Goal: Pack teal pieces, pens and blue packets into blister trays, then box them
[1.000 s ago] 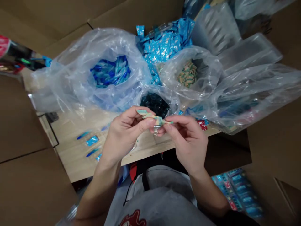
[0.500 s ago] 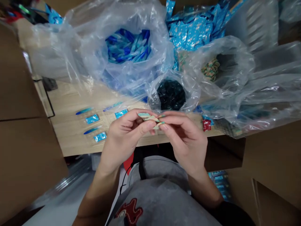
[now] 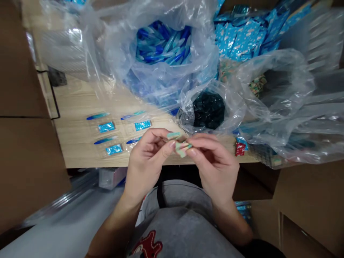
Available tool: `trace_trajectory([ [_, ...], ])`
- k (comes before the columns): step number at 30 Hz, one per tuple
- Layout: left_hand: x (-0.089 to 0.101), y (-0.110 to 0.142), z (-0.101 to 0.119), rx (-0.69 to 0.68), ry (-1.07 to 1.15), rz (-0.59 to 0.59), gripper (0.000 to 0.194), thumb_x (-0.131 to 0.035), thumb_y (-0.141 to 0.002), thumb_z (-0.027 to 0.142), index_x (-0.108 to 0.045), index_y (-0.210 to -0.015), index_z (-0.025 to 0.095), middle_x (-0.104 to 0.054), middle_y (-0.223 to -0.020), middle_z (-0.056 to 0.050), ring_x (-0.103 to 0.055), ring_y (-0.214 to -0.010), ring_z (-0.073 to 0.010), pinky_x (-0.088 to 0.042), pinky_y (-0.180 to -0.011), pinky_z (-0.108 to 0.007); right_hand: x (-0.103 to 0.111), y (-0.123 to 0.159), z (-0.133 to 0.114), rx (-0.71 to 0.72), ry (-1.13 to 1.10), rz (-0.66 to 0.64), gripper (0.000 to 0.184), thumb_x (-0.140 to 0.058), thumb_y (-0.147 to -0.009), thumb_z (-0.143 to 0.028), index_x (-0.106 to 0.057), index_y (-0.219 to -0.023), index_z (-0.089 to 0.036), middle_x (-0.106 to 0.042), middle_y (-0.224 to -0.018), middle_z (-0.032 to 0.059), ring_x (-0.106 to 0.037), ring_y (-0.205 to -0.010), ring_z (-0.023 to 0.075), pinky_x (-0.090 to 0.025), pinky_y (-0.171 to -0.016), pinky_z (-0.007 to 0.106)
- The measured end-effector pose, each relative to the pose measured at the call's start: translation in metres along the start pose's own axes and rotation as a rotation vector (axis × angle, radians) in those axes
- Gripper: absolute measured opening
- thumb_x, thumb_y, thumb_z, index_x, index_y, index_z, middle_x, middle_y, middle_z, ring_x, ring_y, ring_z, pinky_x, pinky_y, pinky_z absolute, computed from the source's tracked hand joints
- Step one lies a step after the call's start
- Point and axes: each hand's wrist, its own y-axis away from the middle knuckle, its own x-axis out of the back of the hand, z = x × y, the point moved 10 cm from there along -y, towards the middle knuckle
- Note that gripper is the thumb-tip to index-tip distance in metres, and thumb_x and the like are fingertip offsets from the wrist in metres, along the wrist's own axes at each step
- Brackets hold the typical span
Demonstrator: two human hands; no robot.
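Green and cream, some small pieces (image 3: 180, 148) are pinched by thumb and fingers of both the left hand (image 3: 142, 165) and the right hand (image 3: 219, 165), at the near edge of the wooden surface (image 3: 77, 157). The work looks part-way along: three clear trays (image 3: 94, 126) each show a blue stick (image 3: 98, 116) and a blue packet (image 3: 106, 127), and beside the left hand another stick lies partly covered. No green-and-cream piece is visible in those three, while loose supplies remain in the blue-filled bag (image 3: 166, 73), the dark-filled bag (image 3: 185, 96) and the bag at the right (image 3: 298, 59). Both forearms angle inward from below, wrists apart, thumbs nearest the body and almost meeting, remaining fingers curled beneath
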Motion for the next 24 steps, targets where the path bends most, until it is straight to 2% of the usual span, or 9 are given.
trace_trajectory([
  [5, 0.005, 0.003, 0.002, 0.002, -0.071, -0.016, 0.01, -0.071, -0.081, 0.03, -0.069, -0.088, 0.022, -0.07, -0.078, 0.002, -0.065, -0.064, -0.0088, -0.057, -0.063, -0.02, -0.008, -0.003, -0.005, 0.018, 0.096, -0.089, 0.022, -0.066, -0.082, -0.009, -0.072, -0.092, -0.028, -0.068, -0.097, -0.0021, -0.064, -0.096, 0.0105, -0.054, -0.085, 0.024],
  [8, 0.01, 0.005, 0.002, 0.004, -0.084, -0.014, 0.01, -0.071, -0.081, 0.031, -0.069, -0.086, 0.023, -0.071, -0.078, 0.002, -0.066, -0.063, -0.009, -0.057, -0.063, -0.02, -0.012, -0.001, 0.005, -0.046, 0.043, -0.119, 0.023, -0.066, -0.082, -0.009, -0.071, -0.095, -0.028, -0.07, -0.093, -0.0036, -0.066, -0.088, 0.0097, -0.055, -0.08, 0.024],
  [13, 0.022, 0.008, -0.005, 0.003, -0.022, 0.098, 0.009, -0.071, -0.081, 0.03, -0.068, -0.086, 0.024, -0.068, -0.073, 0.004, -0.064, -0.061, -0.0074, -0.055, -0.062, -0.019, 0.0, 0.006, 0.017, -0.086, -0.069, 0.083, 0.019, -0.071, -0.079, -0.016, -0.07, -0.093, -0.03, -0.069, -0.083, -0.005, -0.064, -0.075, 0.0092, -0.055, -0.07, 0.022],
  [15, 0.021, 0.009, -0.007, -0.007, -0.006, 0.107, 0.007, -0.07, -0.082, 0.029, -0.068, -0.086, 0.024, -0.068, -0.075, 0.004, -0.064, -0.063, -0.0068, -0.054, -0.063, -0.018, -0.004, 0.007, 0.02, -0.093, -0.108, 0.095, 0.017, -0.072, -0.079, -0.019, -0.07, -0.093, -0.03, -0.069, -0.084, -0.0045, -0.064, -0.075, 0.01, -0.055, -0.069, 0.023],
  [19, 0.013, 0.011, -0.006, -0.029, -0.023, 0.049, 0.004, -0.068, -0.084, 0.027, -0.07, -0.087, 0.025, -0.07, -0.082, 0.003, -0.064, -0.067, -0.0075, -0.055, -0.064, -0.018, -0.014, 0.007, 0.024, -0.139, -0.058, 0.037, 0.02, -0.069, -0.081, -0.019, -0.071, -0.097, -0.031, -0.069, -0.092, -0.0024, -0.064, -0.077, 0.0109, -0.055, -0.072, 0.026],
  [21, 0.014, 0.012, -0.005, -0.046, -0.054, 0.037, 0.004, -0.068, -0.084, 0.026, -0.071, -0.087, 0.025, -0.07, -0.083, 0.003, -0.064, -0.069, -0.0078, -0.055, -0.065, -0.018, -0.02, 0.005, 0.025, -0.154, -0.025, -0.038, 0.024, -0.066, -0.083, -0.018, -0.072, -0.101, -0.032, -0.07, -0.097, -0.0021, -0.064, -0.083, 0.0112, -0.055, -0.076, 0.027],
  [24, 0.019, 0.013, 0.0, -0.084, -0.13, 0.041, 0.006, -0.068, -0.084, 0.023, -0.072, -0.088, 0.026, -0.07, -0.083, 0.002, -0.064, -0.073, -0.0084, -0.055, -0.066, -0.018, -0.028, 0.004, 0.025, -0.141, -0.011, -0.15, 0.022, -0.064, -0.085, -0.017, -0.073, -0.097, -0.032, -0.072, -0.097, -0.0027, -0.065, -0.093, 0.0124, -0.053, -0.084, 0.029],
])
